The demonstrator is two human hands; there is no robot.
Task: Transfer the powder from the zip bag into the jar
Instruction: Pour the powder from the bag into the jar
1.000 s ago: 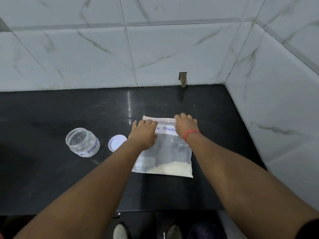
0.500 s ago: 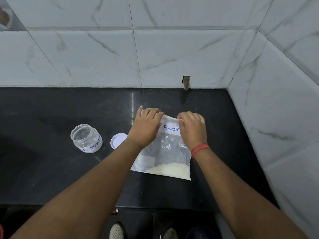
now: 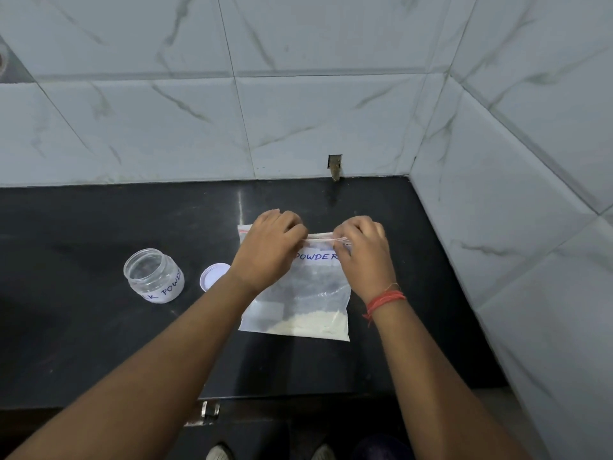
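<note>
a: where's the zip bag [image 3: 300, 293] and which way does it run?

b: it lies on the black counter [image 3: 83, 343], near the right-hand wall. its long axis runs from the person toward the back wall, with the sealed-strip end at the far side and the bottom edge nearest the person. the pale powder [image 3: 308, 325] sits gathered along that near bottom edge.

a: and the hands?

b: both are at the far end. the left hand [image 3: 268, 250] has its fingers curled over the strip toward the left corner, gripping it. the right hand [image 3: 365, 254] pinches the strip near the right corner. the strip stretches between them, lifted a little off the counter.

a: the jar?

b: one clear jar [image 3: 153, 275], well to the left of the bag, standing with its open mouth tipped slightly away and a handwritten label facing the person. its white lid [image 3: 212, 277] lies flat between jar and bag, partly hidden by the left forearm.

a: count?

b: one bag, one jar, one lid, two hands. a red thread band [image 3: 384, 302] circles the right wrist.
</note>
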